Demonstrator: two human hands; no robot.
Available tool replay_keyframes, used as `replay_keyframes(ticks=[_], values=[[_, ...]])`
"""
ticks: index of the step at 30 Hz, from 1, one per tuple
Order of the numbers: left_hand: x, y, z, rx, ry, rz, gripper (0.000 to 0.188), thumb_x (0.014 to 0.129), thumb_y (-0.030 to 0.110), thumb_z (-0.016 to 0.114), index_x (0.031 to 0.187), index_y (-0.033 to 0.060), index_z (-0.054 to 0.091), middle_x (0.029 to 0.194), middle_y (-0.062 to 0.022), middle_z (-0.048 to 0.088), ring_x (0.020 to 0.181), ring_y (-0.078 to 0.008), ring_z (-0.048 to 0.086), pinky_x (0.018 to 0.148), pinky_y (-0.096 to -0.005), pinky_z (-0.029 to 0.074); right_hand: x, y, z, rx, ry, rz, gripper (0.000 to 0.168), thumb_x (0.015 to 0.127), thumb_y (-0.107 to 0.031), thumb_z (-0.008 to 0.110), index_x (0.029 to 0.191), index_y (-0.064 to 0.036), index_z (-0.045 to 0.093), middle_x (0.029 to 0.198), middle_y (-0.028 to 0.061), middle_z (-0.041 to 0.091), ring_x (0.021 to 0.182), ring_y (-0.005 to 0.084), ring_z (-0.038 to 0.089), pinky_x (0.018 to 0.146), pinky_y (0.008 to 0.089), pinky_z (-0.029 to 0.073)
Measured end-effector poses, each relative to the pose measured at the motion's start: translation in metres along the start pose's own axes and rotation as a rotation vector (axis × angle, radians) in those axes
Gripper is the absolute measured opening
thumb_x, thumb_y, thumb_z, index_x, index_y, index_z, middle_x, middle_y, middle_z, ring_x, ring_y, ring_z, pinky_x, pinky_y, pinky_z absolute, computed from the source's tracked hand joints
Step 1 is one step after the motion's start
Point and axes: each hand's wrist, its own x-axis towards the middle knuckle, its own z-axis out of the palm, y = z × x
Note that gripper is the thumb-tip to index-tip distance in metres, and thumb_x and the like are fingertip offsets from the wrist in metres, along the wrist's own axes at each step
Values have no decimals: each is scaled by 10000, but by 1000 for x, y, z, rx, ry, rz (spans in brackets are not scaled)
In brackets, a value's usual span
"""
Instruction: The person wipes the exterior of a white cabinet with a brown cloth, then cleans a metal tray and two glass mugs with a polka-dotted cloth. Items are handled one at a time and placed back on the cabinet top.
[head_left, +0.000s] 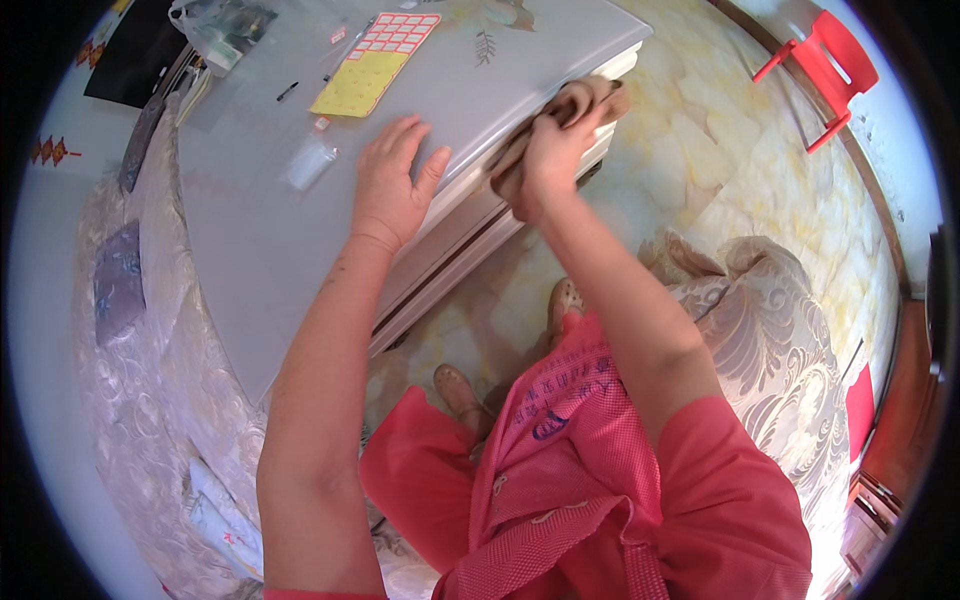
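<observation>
With my right hand (559, 154) I grip a brown cloth (581, 105) against the side edge of a table with a grey top (240, 247). The cloth is bunched and hangs over the edge along the pale side panel. My left hand (394, 180) rests on the tabletop near the same edge, fingers spread, holding nothing. Just beyond it lies a yellow sheet with red-framed labels (371, 71). A small clear plastic bag (311, 165) is left of that hand, and a black pen (287, 91) lies farther up the tabletop.
At the table's far left corner stands a clear plastic bag with contents (225, 34). A patterned sofa cover (142, 360) runs along the left side. Another patterned cover (772, 322) lies close on the right. A red plastic chair (832, 75) stands by the wall on the marbled floor (720, 150).
</observation>
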Motion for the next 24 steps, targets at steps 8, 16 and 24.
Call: replay_keyframes(ticks=[8, 16, 24], values=[[0, -3, 1, -57, 7, -23, 437, 928, 406, 524, 1184, 55, 571, 1319, -115, 522, 1245, -301, 445, 1061, -420, 309, -199, 46, 23, -96, -535, 90, 895, 769, -8, 558, 1450, 32, -22, 1300, 283, 237, 1220, 444, 300, 1066, 438, 275], [0, -2, 0, -105, 0, -36, 410, 933, 385, 522, 1179, 61, 574, 1317, -110, 528, 1235, -302, 458, 1056, -413, 323, -234, 78, 21, 189, -816, 62, 746, 808, 24, 520, 1429, 48, 107, 1213, 264, 387, 1137, 406, 416, 1022, 396, 338], [-2, -7, -3, -84, -9, -25, 396, 963, 341, 476, 1194, 32, 569, 1317, -136, 527, 1244, -308, 460, 1056, -382, 337, -124, 14, 0, 381, -476, 308, 420, 827, 88, 426, 1232, -17, 456, 1185, 105, 543, 1102, 218, 517, 976, 339, 415]])
